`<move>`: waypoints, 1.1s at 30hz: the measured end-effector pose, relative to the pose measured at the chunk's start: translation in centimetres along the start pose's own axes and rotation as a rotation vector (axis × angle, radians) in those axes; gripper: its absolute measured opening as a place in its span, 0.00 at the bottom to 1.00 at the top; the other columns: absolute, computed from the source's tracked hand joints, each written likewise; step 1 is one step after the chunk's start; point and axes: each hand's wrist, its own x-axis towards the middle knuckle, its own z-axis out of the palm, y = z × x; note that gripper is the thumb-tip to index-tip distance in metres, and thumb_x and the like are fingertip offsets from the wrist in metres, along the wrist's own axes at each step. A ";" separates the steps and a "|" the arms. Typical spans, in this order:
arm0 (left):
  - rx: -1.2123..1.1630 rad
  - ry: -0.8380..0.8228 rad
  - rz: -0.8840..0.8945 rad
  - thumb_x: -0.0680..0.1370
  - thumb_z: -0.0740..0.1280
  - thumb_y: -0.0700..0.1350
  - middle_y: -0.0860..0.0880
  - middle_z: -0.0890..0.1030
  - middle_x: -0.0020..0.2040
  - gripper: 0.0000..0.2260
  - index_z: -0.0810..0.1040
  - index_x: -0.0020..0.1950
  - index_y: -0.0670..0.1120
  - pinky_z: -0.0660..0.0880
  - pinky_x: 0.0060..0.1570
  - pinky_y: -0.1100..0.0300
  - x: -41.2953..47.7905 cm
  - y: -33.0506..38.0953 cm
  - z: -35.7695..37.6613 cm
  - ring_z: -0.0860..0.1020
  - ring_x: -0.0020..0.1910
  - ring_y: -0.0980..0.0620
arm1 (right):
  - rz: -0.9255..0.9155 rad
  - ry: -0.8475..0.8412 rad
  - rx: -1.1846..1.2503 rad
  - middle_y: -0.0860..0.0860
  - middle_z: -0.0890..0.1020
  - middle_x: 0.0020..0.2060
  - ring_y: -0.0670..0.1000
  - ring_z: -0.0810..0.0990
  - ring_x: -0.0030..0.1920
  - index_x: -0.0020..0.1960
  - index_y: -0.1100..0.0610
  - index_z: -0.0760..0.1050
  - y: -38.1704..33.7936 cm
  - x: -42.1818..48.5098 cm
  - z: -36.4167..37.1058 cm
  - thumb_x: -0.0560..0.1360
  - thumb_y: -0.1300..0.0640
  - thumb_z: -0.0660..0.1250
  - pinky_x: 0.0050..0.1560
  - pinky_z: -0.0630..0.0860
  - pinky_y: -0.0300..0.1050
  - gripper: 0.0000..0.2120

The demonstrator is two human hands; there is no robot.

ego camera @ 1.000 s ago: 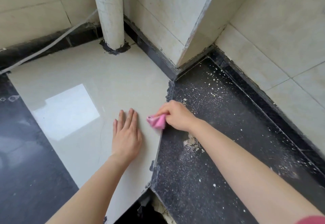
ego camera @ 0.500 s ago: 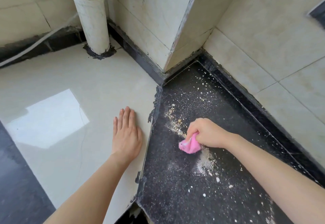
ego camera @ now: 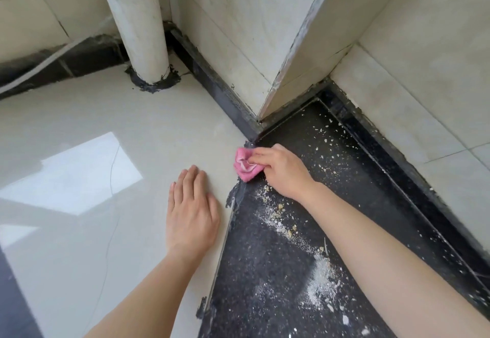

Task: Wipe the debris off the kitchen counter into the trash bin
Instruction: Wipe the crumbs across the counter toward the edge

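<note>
Wiping is under way but nowhere near done, as far as this view shows. Nearest you, the speckled black stone counter section [ego camera: 252, 284] carries a diagonal streak of pale powdery debris and crumbs [ego camera: 322, 274], which runs from close to the seam down toward your right forearm. It looks gathered into a line, not removed.

Your left hand [ego camera: 191, 215] lies flat, palm down, fingers together, on the glossy cream tile counter surface [ego camera: 119, 115], just beside the seam. It holds nothing; my read is you're bracing with it.

Your right hand [ego camera: 281, 168] pinches a small crumpled pink cloth [ego camera: 245, 164] between thumb and fingertips. The cloth sits on the seam where the cream surface meets the black stone, near the inner corner.

Beyond that hand, scattered white flecks [ego camera: 334, 149] cover the black stone up to the dark back edging [ego camera: 397, 162] below the cream wall tiles [ego camera: 424, 72]. That part looks untouched.

Farther left, a white plastic pipe [ego camera: 138, 30] rises from a dark sealant ring on the cream surface.

No trash bin is in view, so I can't tell where the debris should go. What's left, in my judgement: sweep the back strip, merge the piles, push everything off into the bin.
</note>
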 end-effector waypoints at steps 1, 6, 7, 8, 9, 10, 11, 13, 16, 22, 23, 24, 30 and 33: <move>0.001 -0.001 -0.003 0.78 0.54 0.46 0.43 0.66 0.73 0.21 0.65 0.70 0.42 0.55 0.74 0.49 0.0 0.1 0.0 0.61 0.73 0.44 | 0.018 -0.100 -0.001 0.41 0.79 0.60 0.48 0.72 0.53 0.57 0.48 0.81 0.4 -0.7 -0.7 0.75 0.64 0.62 0.56 0.74 0.50 0.18; -0.002 -0.001 0.003 0.78 0.54 0.46 0.43 0.66 0.73 0.21 0.65 0.71 0.42 0.55 0.74 0.49 0.0 0.2 -0.1 0.60 0.73 0.44 | 0.151 -0.466 -0.015 0.47 0.85 0.48 0.48 0.81 0.47 0.46 0.49 0.85 1.1 -2.0 -4.8 0.67 0.67 0.63 0.55 0.78 0.50 0.19; 0.000 0.000 0.004 0.78 0.54 0.46 0.43 0.66 0.73 0.21 0.65 0.71 0.42 0.55 0.74 0.49 0.0 0.2 0.0 0.60 0.73 0.44 | 0.180 -0.399 0.092 0.47 0.85 0.47 0.46 0.81 0.47 0.47 0.49 0.85 0.8 -1.6 -5.0 0.68 0.67 0.64 0.57 0.77 0.50 0.18; 0.000 0.003 0.005 0.78 0.54 0.46 0.43 0.66 0.73 0.21 0.65 0.71 0.42 0.55 0.74 0.49 0.0 0.2 0.0 0.60 0.73 0.44 | 0.197 -0.312 0.201 0.48 0.85 0.48 0.45 0.80 0.48 0.48 0.49 0.85 0.3 -1.0 -5.0 0.69 0.68 0.64 0.60 0.76 0.49 0.18; 0.000 0.006 0.005 0.78 0.54 0.46 0.43 0.66 0.73 0.21 0.65 0.71 0.42 0.55 0.74 0.50 0.1 0.2 0.0 0.60 0.73 0.44 | 0.204 -0.235 0.275 0.49 0.84 0.50 0.46 0.80 0.51 0.50 0.48 0.84 -0.2 -0.2 -4.4 0.70 0.69 0.64 0.62 0.75 0.49 0.19; 0.002 0.007 0.007 0.78 0.54 0.46 0.43 0.65 0.73 0.21 0.65 0.71 0.42 0.54 0.74 0.50 0.1 0.1 0.1 0.60 0.73 0.44 | 0.189 -0.178 0.302 0.50 0.83 0.53 0.48 0.79 0.54 0.53 0.48 0.83 -0.8 0.4 -3.7 0.71 0.69 0.63 0.63 0.73 0.49 0.21; 0.003 0.008 0.008 0.78 0.54 0.46 0.43 0.65 0.73 0.21 0.65 0.71 0.43 0.54 0.74 0.50 0.1 0.1 0.1 0.60 0.73 0.44 | 0.162 -0.141 0.284 0.50 0.82 0.55 0.49 0.78 0.56 0.56 0.48 0.82 -1.2 0.7 -2.7 0.72 0.70 0.63 0.64 0.72 0.49 0.22; 0.004 0.015 0.011 0.78 0.54 0.46 0.43 0.66 0.72 0.21 0.65 0.70 0.42 0.54 0.74 0.50 0.1 0.0 0.1 0.60 0.73 0.43 | 0.115 -0.119 0.225 0.48 0.79 0.53 0.51 0.74 0.57 0.59 0.50 0.80 -1.3 0.5 -0.8 0.73 0.69 0.61 0.65 0.70 0.49 0.22; -0.001 0.023 0.017 0.78 0.54 0.46 0.43 0.66 0.72 0.21 0.65 0.70 0.42 0.55 0.74 0.49 0.2 0.0 0.3 0.60 0.73 0.43 | 0.106 -0.211 0.224 0.44 0.75 0.50 0.48 0.70 0.54 0.57 0.51 0.82 -0.7 -2.4 0.1 0.74 0.69 0.60 0.63 0.67 0.46 0.20; -0.014 0.005 0.033 0.79 0.56 0.42 0.41 0.64 0.73 0.19 0.65 0.70 0.41 0.54 0.74 0.47 0.1 -0.2 0.1 0.59 0.73 0.41 | 0.185 -0.425 0.112 0.41 0.75 0.49 0.43 0.68 0.51 0.49 0.47 0.85 1.6 -11.7 0.3 0.72 0.71 0.59 0.54 0.65 0.40 0.23; -0.013 0.002 0.046 0.79 0.56 0.42 0.41 0.64 0.73 0.20 0.64 0.70 0.40 0.54 0.73 0.47 0.0 -0.1 0.1 0.59 0.73 0.41 | 0.207 -0.446 0.084 0.40 0.75 0.48 0.43 0.68 0.51 0.48 0.47 0.85 2.0 -13.4 0.2 0.72 0.70 0.59 0.54 0.66 0.40 0.23; -0.011 -0.005 0.056 0.79 0.56 0.42 0.41 0.63 0.74 0.20 0.64 0.71 0.40 0.54 0.74 0.47 0.0 -0.2 0.1 0.58 0.74 0.40 | 0.230 -0.470 0.051 0.39 0.75 0.47 0.43 0.68 0.51 0.48 0.46 0.85 2.4 -15.0 0.2 0.71 0.71 0.59 0.54 0.67 0.41 0.24; -0.097 -0.103 0.172 0.80 0.53 0.44 0.40 0.61 0.74 0.20 0.62 0.71 0.39 0.51 0.75 0.48 -1.6 -1.4 -0.4 0.54 0.75 0.41 | 0.399 -0.556 -0.005 0.47 0.83 0.46 0.54 0.79 0.49 0.48 0.47 0.85 2.9 -19.8 -1.2 0.64 0.71 0.56 0.52 0.78 0.57 0.27; -0.120 -0.122 0.227 0.78 0.52 0.46 0.41 0.63 0.70 0.21 0.64 0.69 0.39 0.54 0.73 0.49 -5.6 -2.2 -1.0 0.57 0.72 0.41 | 0.403 -0.380 0.149 0.45 0.83 0.44 0.53 0.80 0.47 0.47 0.45 0.85 0.2 -18.0 -1.9 0.67 0.67 0.60 0.51 0.78 0.53 0.22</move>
